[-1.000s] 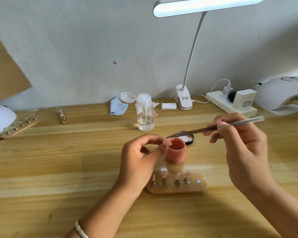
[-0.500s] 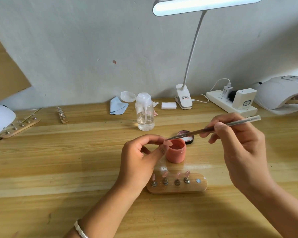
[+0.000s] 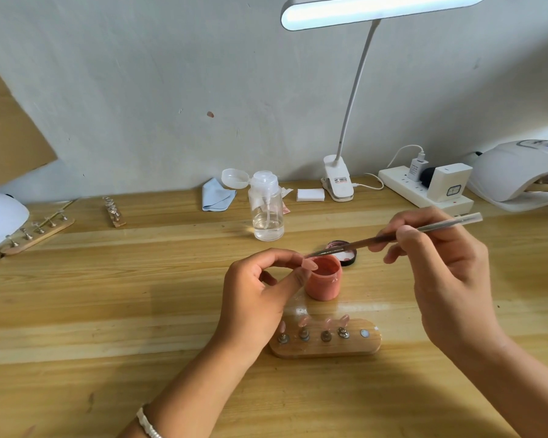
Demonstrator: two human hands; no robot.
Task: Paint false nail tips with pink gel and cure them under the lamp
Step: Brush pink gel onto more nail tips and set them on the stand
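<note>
My left hand [image 3: 260,292] pinches a pink nail tip [image 3: 309,264] between thumb and forefinger, just left of the open pink gel jar [image 3: 325,281]. My right hand [image 3: 443,273] grips a thin silver brush [image 3: 393,237], and its bristle end touches the held nail tip. In front of the jar lies a wooden holder [image 3: 326,343] with several pink tips on metal pegs and one bare peg at its right end. The white curing lamp [image 3: 519,172] stands at the far right.
The jar's black lid [image 3: 345,252] lies behind the jar. A clear pump bottle [image 3: 266,210], blue cloth [image 3: 215,196], clip desk lamp [image 3: 337,181] and power strip [image 3: 424,191] line the back. Another peg holder [image 3: 38,232] and a white device [image 3: 0,213] sit far left.
The brush tip has slid left from over the jar onto the nail tip in my left hand. My left hand has stayed where it was.
</note>
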